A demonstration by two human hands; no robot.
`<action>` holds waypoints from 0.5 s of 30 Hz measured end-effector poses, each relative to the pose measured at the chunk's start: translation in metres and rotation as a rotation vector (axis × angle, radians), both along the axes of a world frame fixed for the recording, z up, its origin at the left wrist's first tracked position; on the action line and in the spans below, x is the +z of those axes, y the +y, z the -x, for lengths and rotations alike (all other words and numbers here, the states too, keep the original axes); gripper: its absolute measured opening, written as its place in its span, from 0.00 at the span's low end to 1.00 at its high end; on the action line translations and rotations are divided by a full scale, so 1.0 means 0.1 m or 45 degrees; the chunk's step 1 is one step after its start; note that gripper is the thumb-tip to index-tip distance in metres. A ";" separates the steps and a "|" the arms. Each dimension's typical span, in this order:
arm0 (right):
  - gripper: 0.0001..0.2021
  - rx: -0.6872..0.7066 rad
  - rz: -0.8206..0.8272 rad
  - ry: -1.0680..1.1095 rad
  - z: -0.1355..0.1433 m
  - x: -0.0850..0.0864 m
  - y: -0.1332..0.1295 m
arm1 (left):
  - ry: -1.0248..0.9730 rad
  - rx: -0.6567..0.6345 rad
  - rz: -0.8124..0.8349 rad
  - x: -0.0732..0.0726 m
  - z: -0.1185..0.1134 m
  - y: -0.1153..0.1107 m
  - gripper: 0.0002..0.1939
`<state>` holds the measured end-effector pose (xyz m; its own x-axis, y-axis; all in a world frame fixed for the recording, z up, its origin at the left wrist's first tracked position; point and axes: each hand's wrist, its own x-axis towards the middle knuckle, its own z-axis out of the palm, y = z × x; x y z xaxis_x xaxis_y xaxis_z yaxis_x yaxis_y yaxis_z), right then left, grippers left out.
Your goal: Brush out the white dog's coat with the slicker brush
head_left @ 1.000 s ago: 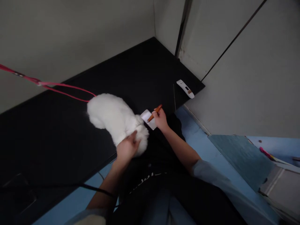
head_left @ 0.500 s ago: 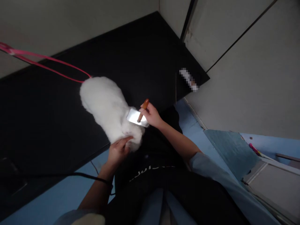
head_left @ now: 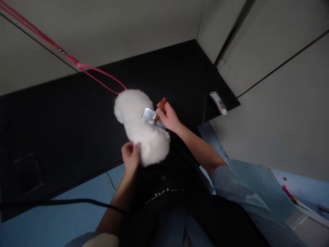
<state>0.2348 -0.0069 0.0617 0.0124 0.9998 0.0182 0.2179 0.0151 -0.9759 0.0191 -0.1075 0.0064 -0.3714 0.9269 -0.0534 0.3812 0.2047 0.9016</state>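
Fluffy white small dog stood on the flat black bench, near its front edge and close against the person's dark apron. The right hand was closed around the orange-brown wooden handle of a slicker brush with a rectangular silver metal head; the head lay against the dog's back on the side nearest that hand, with the handle tip sticking up past the fingers. The left hand was closed in a pinch on the fur at the dog's near end, thumb and fingers pressed into the coat, just below and to the left of the brush. Both forearms were bare, and a pale blue sleeve covered the right upper arm.

A thin pink-red leash ran from the dog's far end up and away to the upper left, drawn taut above the bench. A black cable crossed the light blue floor below the bench's front edge. Toward the bench's far right corner lay a small blurred-out object, too obscured to identify, well apart from the dog. Grey wall panels enclosed the bench at the back and the right
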 end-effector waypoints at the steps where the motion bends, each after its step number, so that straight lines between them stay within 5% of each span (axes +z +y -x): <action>1: 0.07 0.126 -0.005 -0.040 0.01 0.03 -0.01 | -0.098 -0.026 0.088 -0.03 -0.02 0.02 0.18; 3: 0.07 0.301 0.058 -0.152 0.01 0.09 -0.06 | -0.199 -0.101 0.221 -0.07 -0.09 0.00 0.21; 7: 0.05 0.047 0.023 -0.288 -0.02 0.20 -0.13 | -0.351 -0.198 0.407 -0.07 -0.29 -0.10 0.23; 11: 0.06 0.312 0.052 -0.430 -0.06 0.34 -0.19 | -0.464 -0.229 0.574 -0.01 -0.42 -0.12 0.25; 15: 0.05 0.050 -0.039 -0.551 -0.08 0.46 -0.24 | -0.576 -0.200 0.597 0.07 -0.45 -0.09 0.27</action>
<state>0.2433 -0.0306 0.1079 -0.0412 0.9982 0.0427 0.6054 0.0589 -0.7937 0.0643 -0.1161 0.0133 -0.0801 0.8088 -0.5826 0.0442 0.5868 0.8085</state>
